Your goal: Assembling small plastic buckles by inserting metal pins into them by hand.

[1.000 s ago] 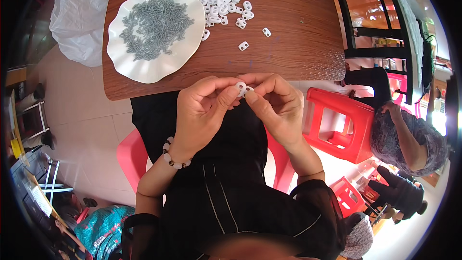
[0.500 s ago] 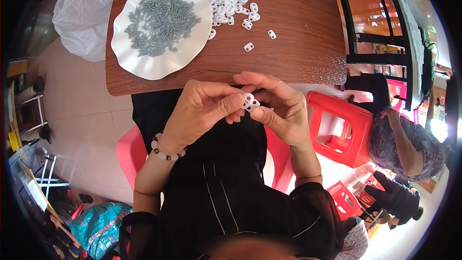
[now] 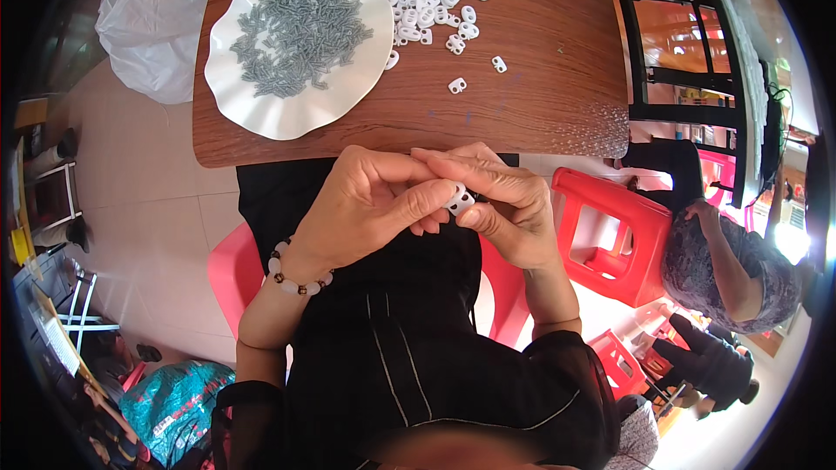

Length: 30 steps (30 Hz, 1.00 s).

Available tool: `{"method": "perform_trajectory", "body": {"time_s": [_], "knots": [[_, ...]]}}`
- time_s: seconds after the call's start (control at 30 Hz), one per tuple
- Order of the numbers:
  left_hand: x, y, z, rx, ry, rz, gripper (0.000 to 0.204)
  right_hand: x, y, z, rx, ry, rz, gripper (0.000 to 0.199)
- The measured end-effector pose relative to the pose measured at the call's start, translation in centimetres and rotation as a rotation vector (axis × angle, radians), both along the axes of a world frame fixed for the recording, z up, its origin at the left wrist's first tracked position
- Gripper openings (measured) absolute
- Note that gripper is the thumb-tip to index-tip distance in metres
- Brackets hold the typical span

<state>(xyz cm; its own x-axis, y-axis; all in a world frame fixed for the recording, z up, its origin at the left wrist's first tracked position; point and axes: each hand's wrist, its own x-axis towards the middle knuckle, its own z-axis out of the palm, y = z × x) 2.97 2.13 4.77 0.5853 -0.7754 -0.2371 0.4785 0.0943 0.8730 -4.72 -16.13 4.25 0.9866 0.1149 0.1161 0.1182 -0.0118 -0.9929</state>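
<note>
Above my lap, just off the near table edge, my left hand (image 3: 379,204) and my right hand (image 3: 509,204) meet at the fingertips. Between them they pinch a small white plastic cord lock (image 3: 458,199) with dark round holes in its face. My left thumb and fingers close on its left side, while the right thumb presses its lower right. Fingers hide part of the piece, and I cannot tell whether a spring is inside it. On the table, a scalloped white plate (image 3: 287,122) bears a heap of small grey springs (image 3: 300,35).
Many similar white pieces (image 3: 431,0) lie heaped at the back of the brown table (image 3: 540,78), with a few strays nearer. A red stool (image 3: 649,239) and a seated person (image 3: 731,261) are to the right. A white plastic bag (image 3: 148,26) sits at left.
The white cord lock has turned in my fingers and shows a different face. My right fingers have folded lower over it, nearer the left hand.
</note>
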Motion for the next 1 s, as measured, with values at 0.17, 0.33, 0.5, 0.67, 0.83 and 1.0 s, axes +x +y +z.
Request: {"method": "perform_trajectory", "body": {"time_s": [0.17,0.33,0.5,0.67,0.83,1.0], "knots": [[-0.6,-0.1,0.2,0.018,-0.015,0.035,0.016,-0.1,0.2,0.2,-0.032,0.008,-0.043,0.049],[-1.2,0.1,0.6,0.034,0.002,0.052,0.016,-0.5,0.6,0.6,-0.018,0.041,-0.076,0.048],[-1.4,0.1,0.9,0.041,0.003,0.048,0.017,-0.8,0.9,0.9,-0.024,0.028,-0.083,0.046],[-2.1,0.0,1.0,-0.001,0.024,0.112,0.016,-1.1,1.3,1.0,-0.006,0.046,-0.126,0.044],[-1.8,0.2,1.1,0.022,0.03,0.078,0.017,-1.1,1.3,1.1,-0.017,0.059,-0.133,0.044],[-1.9,0.2,1.0,0.037,0.013,0.078,0.016,-1.2,1.6,1.2,-0.018,0.075,-0.135,0.044]]}}
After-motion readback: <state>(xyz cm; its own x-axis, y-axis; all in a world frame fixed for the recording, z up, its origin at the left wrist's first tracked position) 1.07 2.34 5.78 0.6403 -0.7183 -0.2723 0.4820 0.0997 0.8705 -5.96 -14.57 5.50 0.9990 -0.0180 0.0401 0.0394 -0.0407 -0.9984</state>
